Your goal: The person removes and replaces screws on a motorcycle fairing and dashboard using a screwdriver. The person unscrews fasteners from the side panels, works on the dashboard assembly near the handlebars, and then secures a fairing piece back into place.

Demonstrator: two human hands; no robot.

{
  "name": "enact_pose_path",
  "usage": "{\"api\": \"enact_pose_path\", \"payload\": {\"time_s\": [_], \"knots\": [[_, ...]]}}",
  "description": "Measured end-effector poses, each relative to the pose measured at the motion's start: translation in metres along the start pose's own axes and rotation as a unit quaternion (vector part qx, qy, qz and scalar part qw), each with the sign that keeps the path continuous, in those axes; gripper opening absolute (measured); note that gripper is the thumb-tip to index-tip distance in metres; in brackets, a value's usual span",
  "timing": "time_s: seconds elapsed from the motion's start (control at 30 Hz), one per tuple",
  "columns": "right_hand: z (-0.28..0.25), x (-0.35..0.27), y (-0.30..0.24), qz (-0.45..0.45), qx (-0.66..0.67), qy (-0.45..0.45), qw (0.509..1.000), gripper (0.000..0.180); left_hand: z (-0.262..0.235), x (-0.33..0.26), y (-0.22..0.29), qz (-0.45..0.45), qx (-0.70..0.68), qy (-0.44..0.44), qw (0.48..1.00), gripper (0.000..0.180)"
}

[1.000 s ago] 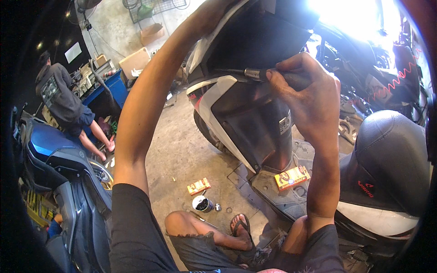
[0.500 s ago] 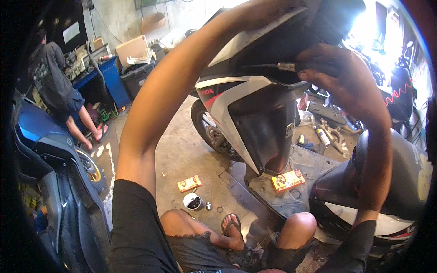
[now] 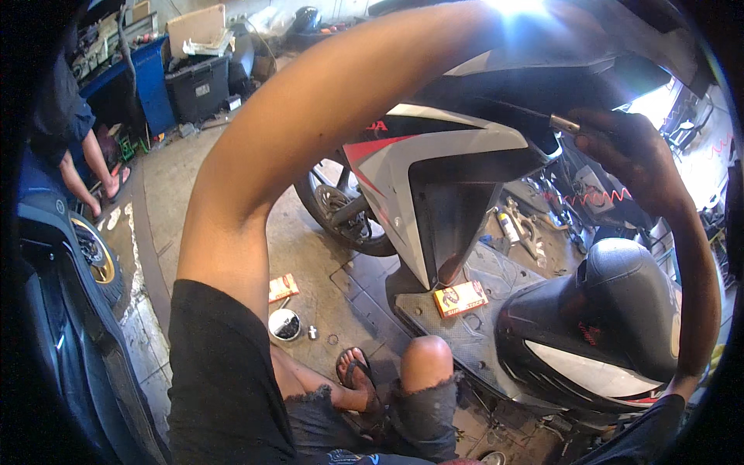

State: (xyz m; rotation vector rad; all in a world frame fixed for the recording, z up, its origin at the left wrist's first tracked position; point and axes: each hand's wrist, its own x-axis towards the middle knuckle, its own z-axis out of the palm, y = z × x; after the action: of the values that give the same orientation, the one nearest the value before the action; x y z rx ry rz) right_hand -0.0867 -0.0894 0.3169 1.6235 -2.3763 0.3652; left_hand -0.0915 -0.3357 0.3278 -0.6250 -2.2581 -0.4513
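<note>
Beside me stands a white, black and red scooter [image 3: 391,198], its dark front leg-shield facing me. My right hand [image 3: 620,155] is closed round a tool with a silvery collar [image 3: 564,124] and a thin shaft, apparently a screwdriver. The shaft points left, at the upper edge of the scooter's front panel. My left forearm [image 3: 310,101] reaches up across the front bodywork. Glare and shadow at the top hide the left hand's fingers. A yellow and red box [image 3: 459,300] lies on the footboard, below the leg-shield.
On the floor are another yellow-red box [image 3: 284,287], a white cup [image 3: 272,322] with dark contents and a small metal part [image 3: 313,332]. A blue-black scooter [image 3: 58,263] stands left, near another person's legs [image 3: 89,167]. A spray can [image 3: 508,226] and metal parts lie beyond the footboard.
The view has turned, so the floor things shift left and the scooter's upper front shifts right. My right hand keeps hold of the tool, still close to the panel's upper edge.
</note>
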Motion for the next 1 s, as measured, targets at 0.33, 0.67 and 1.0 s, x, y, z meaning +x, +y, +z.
{"api": "enact_pose_path", "payload": {"time_s": [0.33,0.67,1.0], "knots": [[-0.006,-0.006,0.026,-0.259,-0.427,0.085,0.862,0.053,-0.005,0.016,0.002,0.045,-0.024,0.032,0.998,0.048],[-0.005,-0.028,0.018,-0.090,0.107,0.067,0.988,0.039,0.000,0.031,0.005,0.041,0.012,0.029,0.999,0.046],[-0.012,-0.015,0.018,-0.014,-0.079,0.094,0.992,0.042,0.004,0.037,0.006,0.015,0.055,0.054,0.997,0.041]]}}
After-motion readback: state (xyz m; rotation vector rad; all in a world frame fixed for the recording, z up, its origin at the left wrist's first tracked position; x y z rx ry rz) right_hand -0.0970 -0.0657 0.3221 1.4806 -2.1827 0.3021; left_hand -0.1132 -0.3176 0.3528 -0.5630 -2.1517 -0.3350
